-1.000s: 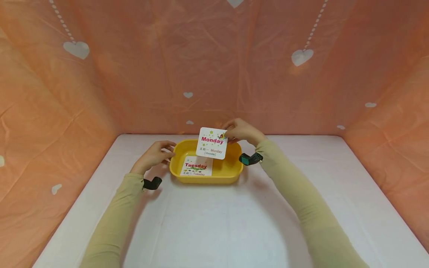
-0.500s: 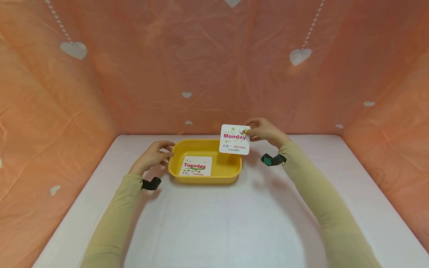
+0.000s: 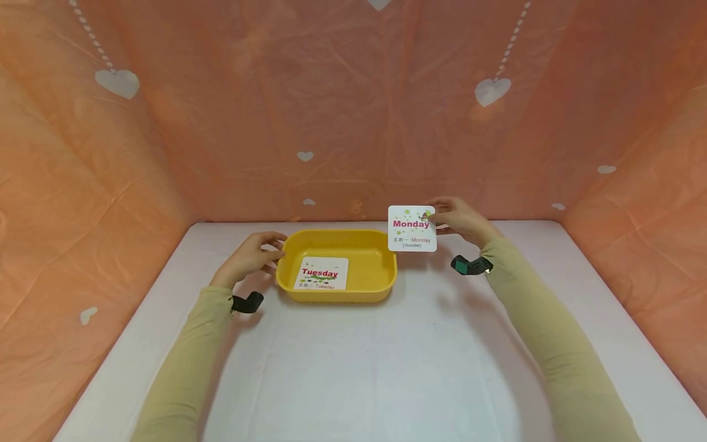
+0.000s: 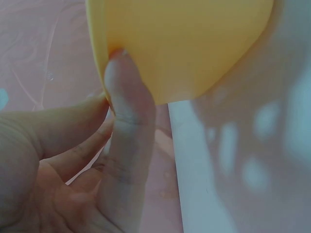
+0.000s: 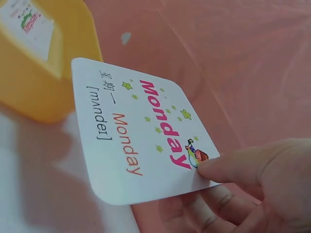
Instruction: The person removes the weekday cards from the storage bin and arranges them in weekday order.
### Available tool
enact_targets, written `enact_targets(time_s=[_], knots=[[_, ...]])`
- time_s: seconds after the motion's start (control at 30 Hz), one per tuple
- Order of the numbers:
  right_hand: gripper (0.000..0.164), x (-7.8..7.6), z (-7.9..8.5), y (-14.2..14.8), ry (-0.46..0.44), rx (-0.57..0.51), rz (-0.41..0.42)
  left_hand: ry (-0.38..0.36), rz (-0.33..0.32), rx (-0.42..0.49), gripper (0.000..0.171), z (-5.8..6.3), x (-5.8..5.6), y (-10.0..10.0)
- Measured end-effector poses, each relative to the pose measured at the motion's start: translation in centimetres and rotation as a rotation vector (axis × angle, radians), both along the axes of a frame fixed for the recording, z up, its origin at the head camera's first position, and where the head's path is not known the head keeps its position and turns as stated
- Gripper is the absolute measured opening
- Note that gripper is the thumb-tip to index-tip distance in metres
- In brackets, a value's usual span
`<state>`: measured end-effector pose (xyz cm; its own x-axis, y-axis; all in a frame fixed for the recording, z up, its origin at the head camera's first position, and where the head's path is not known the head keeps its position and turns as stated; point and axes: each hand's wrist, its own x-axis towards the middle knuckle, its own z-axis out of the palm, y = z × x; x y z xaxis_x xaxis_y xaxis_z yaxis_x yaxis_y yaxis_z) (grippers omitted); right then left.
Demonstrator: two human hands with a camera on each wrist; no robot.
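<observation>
Right hand (image 3: 463, 220): grip clamped on the Monday card (image 3: 411, 238) at its upper right corner, thumb on the printed face, fingers behind. Card is a thin, flat, stiff-looking white square, rounded corners, held up in the air with the print toward the person. Print: bold pink "Monday", smaller orange "Monday", Chinese characters, bracketed phonetics, small green stars, colored picture partly under the thumb. In the head view its lower left corner overlaps the tray's right end; right wrist view shows it clear of the tray wall.

Left hand (image 3: 248, 256): grip pinched at the left end of the yellow tray (image 3: 338, 296), digits bent round the rim; one fingertip lies against the wall.

Tray: smooth, plastic-looking, oblong, rounded ends, shallow walls, sits flat on the bench (image 3: 359, 368). Tuesday card (image 3: 321, 274) lies inside, left half, face up, same white stock; bottom edge hidden by the front wall.

Bench cover is white, fabric-looking, faint creases. Backdrop (image 3: 353, 123) is thin wrinkled orange-pink sheeting with pale hearts (image 3: 493, 92), some on dotted strings. Sleeves (image 3: 558, 344) pale yellow-green, close-fitting, slightly rumpled. Dark angular device (image 3: 471, 265) at each wrist.
</observation>
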<state>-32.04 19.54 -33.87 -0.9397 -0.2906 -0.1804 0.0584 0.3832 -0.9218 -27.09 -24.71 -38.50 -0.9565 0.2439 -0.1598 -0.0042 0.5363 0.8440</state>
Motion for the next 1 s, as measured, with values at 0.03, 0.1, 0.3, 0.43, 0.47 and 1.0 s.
enact_targets(time_s=[0.03,0.1,0.3,0.43,0.47,1.0], knots=[[0.046,0.0,-0.2,0.3,0.004,0.001,0.004,-0.001,0.002,0.001,0.044,0.0,0.0,0.0],[0.046,0.0,-0.6,0.8,0.004,0.004,0.008,-0.003,0.004,0.003,0.044,-0.1,0.0,-0.1],[0.049,0.0,-1.9,2.2,-0.027,-0.001,-0.017,0.000,0.012,0.001,0.043,-0.3,0.1,-0.2],[0.051,0.0,-2.8,3.1,-0.053,-0.014,-0.063,0.004,0.011,0.010,0.045,-0.4,0.0,-0.2],[0.051,0.0,-3.0,3.3,-0.055,-0.021,-0.065,0.004,0.010,0.014,0.045,-0.4,0.0,-0.2],[0.047,-0.2,-6.1,4.6,-0.080,-0.034,-0.163,-0.067,0.039,0.084,0.044,-0.4,-0.5,0.3]])
